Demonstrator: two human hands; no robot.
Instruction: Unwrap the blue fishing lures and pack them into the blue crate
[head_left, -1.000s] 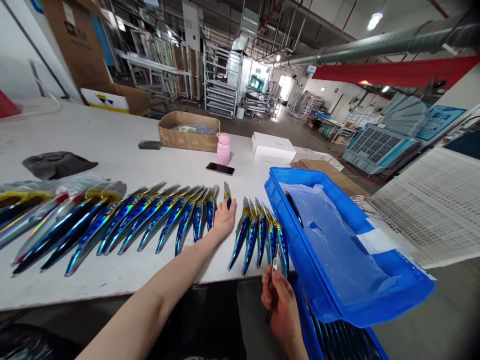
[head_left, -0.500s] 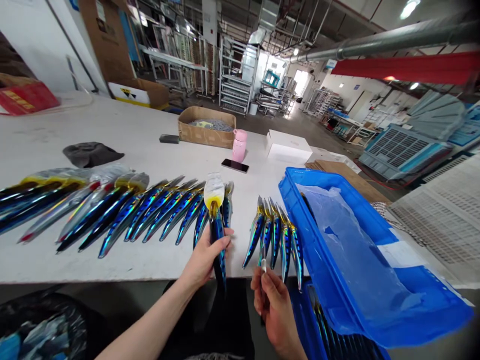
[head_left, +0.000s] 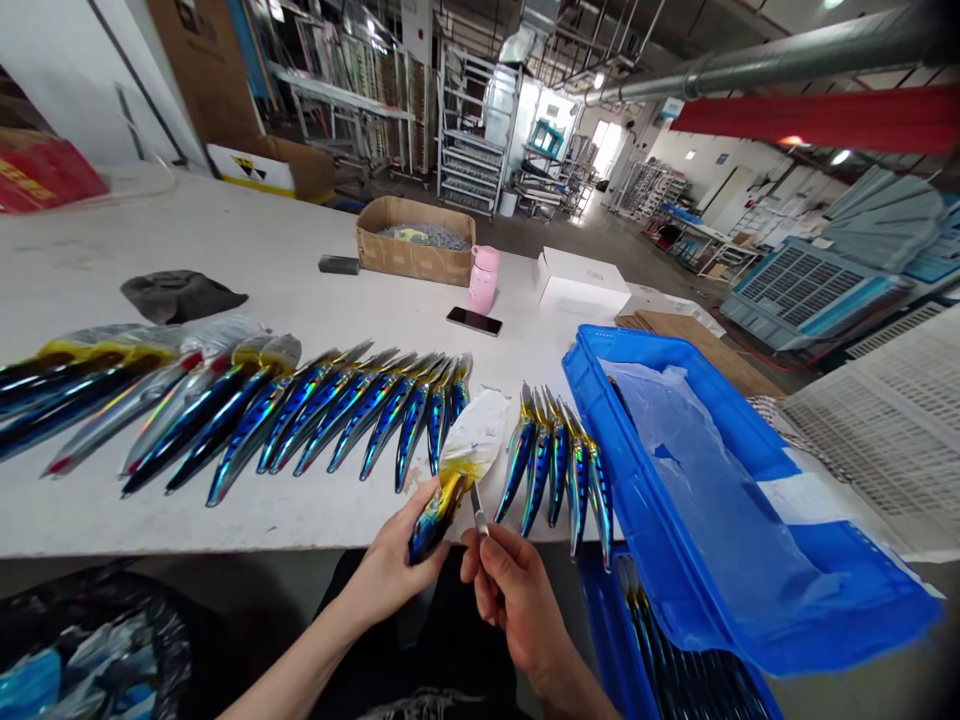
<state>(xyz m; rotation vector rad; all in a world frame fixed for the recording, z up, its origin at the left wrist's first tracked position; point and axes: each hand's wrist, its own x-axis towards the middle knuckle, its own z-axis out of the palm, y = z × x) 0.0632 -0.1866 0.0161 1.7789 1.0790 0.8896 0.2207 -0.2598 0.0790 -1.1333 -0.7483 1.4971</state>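
My left hand (head_left: 394, 565) grips a blue and yellow fishing lure (head_left: 439, 505) at the table's near edge, its clear lip (head_left: 476, 435) pointing up and away. My right hand (head_left: 517, 595) is closed on a thin metal tool (head_left: 478, 510) whose tip sits just right of the lure's yellow head. A long row of iridescent blue lures (head_left: 300, 425) lies on the white table (head_left: 225, 260) to the left. A smaller group of lures (head_left: 559, 460) lies to the right, beside the blue bin.
A blue plastic bin (head_left: 600, 400) lined with clear film sits tilted at the right over a lower crate of lures (head_left: 675, 680). Farther back stand a cardboard box (head_left: 412, 250), a pink bottle (head_left: 484, 280), a phone (head_left: 474, 321), a white box (head_left: 581, 280) and a dark cloth (head_left: 180, 295).
My left hand picked one lure from the row's right end and drew it back to the table edge, tilting it right. My right hand rose with the tool to meet its head.
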